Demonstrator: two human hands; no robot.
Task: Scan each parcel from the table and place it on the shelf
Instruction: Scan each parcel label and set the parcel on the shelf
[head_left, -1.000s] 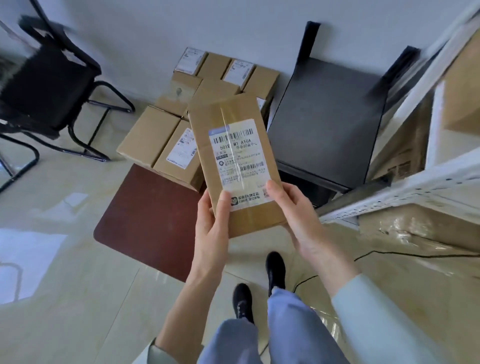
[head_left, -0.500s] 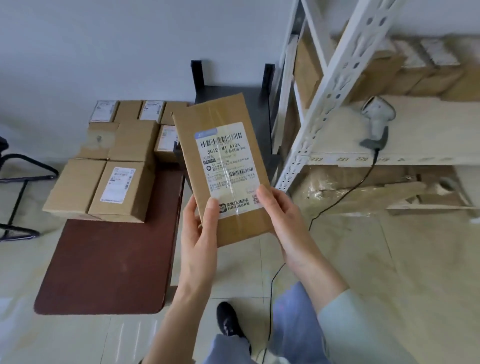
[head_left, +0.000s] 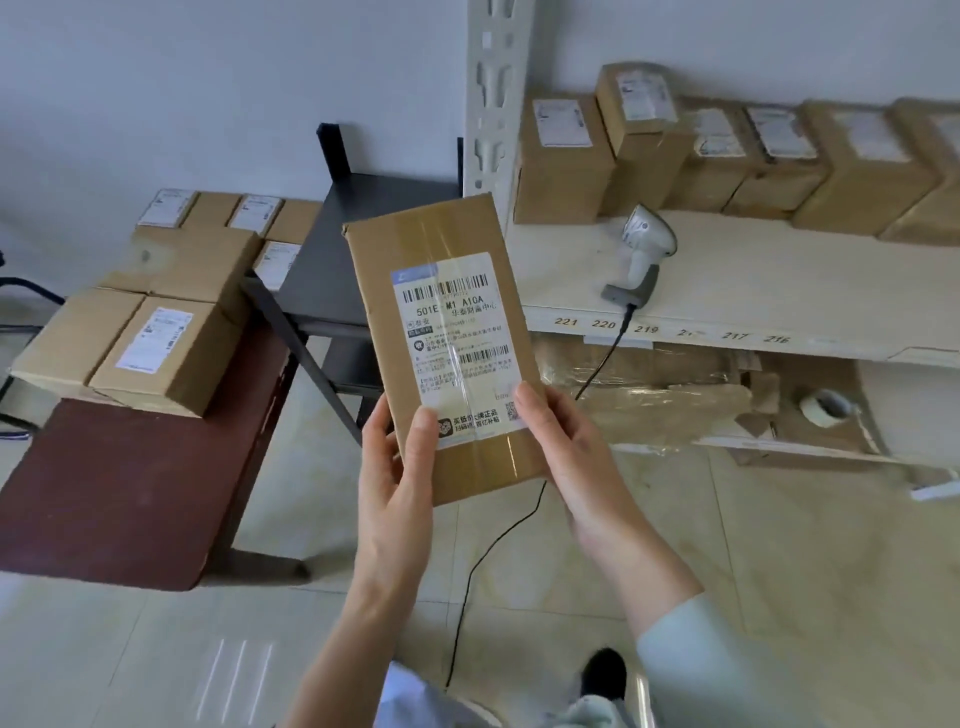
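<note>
A flat brown cardboard parcel (head_left: 441, 291) with a white barcode label facing me is held upright in both hands. My left hand (head_left: 397, 478) grips its lower left corner, thumb on the label. My right hand (head_left: 566, 457) holds the lower right edge. A white handheld scanner (head_left: 644, 249) lies on the shelf board (head_left: 779, 291) to the right of the parcel, its black cable hanging to the floor. Several labelled parcels (head_left: 156, 332) sit on the dark red table (head_left: 119, 488) at left.
A row of brown boxes (head_left: 727, 156) lines the back of the shelf, behind the scanner. A white perforated shelf post (head_left: 491, 93) rises just behind the parcel. A black side table (head_left: 353, 249) stands between the red table and the shelf. Flattened cardboard and a tape roll (head_left: 826, 410) lie on the bottom shelf.
My view has swung right from the table toward the shelf, bringing the scanner and shelved boxes into sight. Both hands keep the same grip on the parcel.
</note>
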